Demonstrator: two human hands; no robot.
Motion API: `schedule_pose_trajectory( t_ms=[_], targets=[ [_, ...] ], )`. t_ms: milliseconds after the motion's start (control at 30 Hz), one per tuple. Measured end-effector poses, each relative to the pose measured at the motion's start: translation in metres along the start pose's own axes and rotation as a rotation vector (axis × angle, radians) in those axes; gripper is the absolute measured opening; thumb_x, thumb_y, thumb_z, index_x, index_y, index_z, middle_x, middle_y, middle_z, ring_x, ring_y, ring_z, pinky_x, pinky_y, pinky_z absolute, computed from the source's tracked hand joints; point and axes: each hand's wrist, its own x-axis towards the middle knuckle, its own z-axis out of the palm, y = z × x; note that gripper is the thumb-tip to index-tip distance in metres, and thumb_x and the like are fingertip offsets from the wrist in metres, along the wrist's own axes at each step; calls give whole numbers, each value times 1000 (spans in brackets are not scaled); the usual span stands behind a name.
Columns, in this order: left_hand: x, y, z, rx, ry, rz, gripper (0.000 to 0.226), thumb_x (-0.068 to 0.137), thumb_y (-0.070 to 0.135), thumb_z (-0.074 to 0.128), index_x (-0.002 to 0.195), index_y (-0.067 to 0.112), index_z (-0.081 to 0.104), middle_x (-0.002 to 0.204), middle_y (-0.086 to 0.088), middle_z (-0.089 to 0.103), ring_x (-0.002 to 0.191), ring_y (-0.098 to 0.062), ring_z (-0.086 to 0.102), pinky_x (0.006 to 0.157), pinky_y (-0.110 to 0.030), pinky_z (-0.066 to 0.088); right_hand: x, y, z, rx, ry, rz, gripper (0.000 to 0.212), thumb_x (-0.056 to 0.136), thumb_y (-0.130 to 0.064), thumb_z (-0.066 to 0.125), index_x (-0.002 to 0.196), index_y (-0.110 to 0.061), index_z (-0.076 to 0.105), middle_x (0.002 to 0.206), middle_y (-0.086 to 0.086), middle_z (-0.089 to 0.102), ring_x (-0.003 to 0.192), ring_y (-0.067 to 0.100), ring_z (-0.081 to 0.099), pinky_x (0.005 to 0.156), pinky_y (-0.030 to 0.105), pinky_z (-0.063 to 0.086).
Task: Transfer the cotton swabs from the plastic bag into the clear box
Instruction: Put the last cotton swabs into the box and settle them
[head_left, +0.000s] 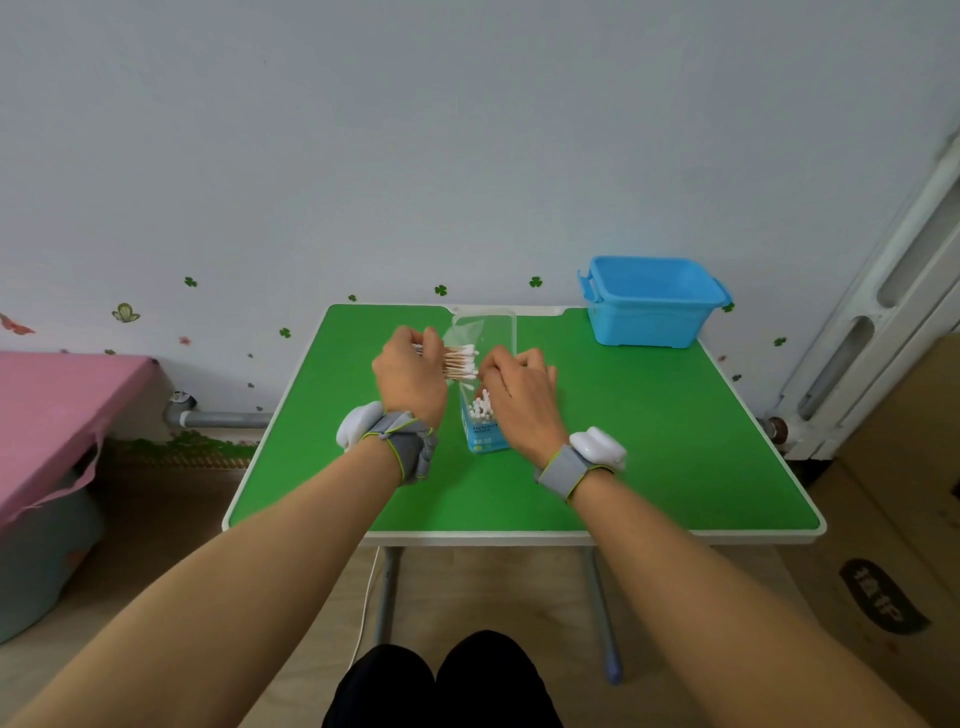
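My left hand (410, 371) is closed around a bundle of wooden-stemmed cotton swabs (461, 362), held level with their white tips pointing right. My right hand (519, 382) hovers just right of those tips with its fingers curled; what it grips is hidden. Under and in front of it lies a clear pack with a blue label (484, 434) that holds more swabs (482, 408). Behind both hands a clear rounded container (488, 325) stands near the table's far edge, with crinkled clear plastic visible at it. I cannot tell the bag from the box with certainty.
The green table (649, 441) has a white rim. An open blue plastic bin (649, 306) sits at its far right corner. A pink-covered surface (57, 410) is to the left, cardboard boxes (893, 545) to the right, and my knees are below the front edge.
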Motion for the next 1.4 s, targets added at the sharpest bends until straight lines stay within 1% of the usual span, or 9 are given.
schedule_pose_trajectory(
  t_ms=[233,400,567,667,767,833,933,1200,1400],
  targets=[
    [-5,1,2,24,-46,115,31,96,26,50,85,-3,57,85,-20,66,76,-34,59,67,-41,46,1,0,3,32,75,31,20,101,-22,30,90,-16,45,88,1,51,87,17,37,76,33,24],
    [-9,0,2,117,-64,307,30,96,25,50,84,-1,55,83,-18,63,73,-33,56,64,-40,41,2,0,4,63,107,28,12,99,-18,34,95,-13,44,91,-1,48,89,18,40,75,30,22],
    [-9,1,3,153,-92,356,30,96,25,51,85,-2,55,83,-19,62,73,-34,55,64,-41,41,2,-1,3,87,109,42,7,98,-17,36,94,-14,41,92,0,46,88,19,39,79,34,27],
    [-9,-3,-2,246,-106,467,31,96,26,52,85,-3,55,82,-19,60,67,-36,53,58,-40,38,2,-2,3,90,110,54,8,98,-18,35,94,-14,41,93,1,46,88,20,39,83,36,30],
    [-11,-3,-7,281,-129,650,29,93,23,57,81,-4,56,78,-17,58,57,-36,50,50,-34,33,2,0,4,58,99,39,19,99,-17,34,109,-13,49,101,3,51,97,21,42,82,33,27],
    [-12,-3,-8,305,-158,752,29,92,22,59,79,-3,57,76,-15,56,52,-35,49,45,-34,38,2,2,4,8,81,16,25,99,-19,33,114,-14,53,101,4,53,101,20,42,80,31,24],
    [-12,-4,-10,347,-192,833,29,93,24,58,80,-2,58,77,-13,57,50,-33,50,44,-37,46,3,5,4,-56,82,-20,23,99,-20,35,102,-13,57,88,1,48,96,21,41,75,29,21],
    [-7,2,-8,396,-225,756,28,91,26,60,81,0,57,79,-13,59,58,-35,54,50,-40,47,5,6,7,-32,85,16,16,93,-19,39,93,-19,55,83,4,52,88,19,39,70,28,18],
    [-4,8,-6,542,-297,757,28,94,29,52,89,2,54,91,-13,59,68,-37,57,59,-44,49,6,4,2,-42,31,51,10,92,-19,40,94,-16,49,92,9,50,89,25,41,72,32,31]
  ],
)
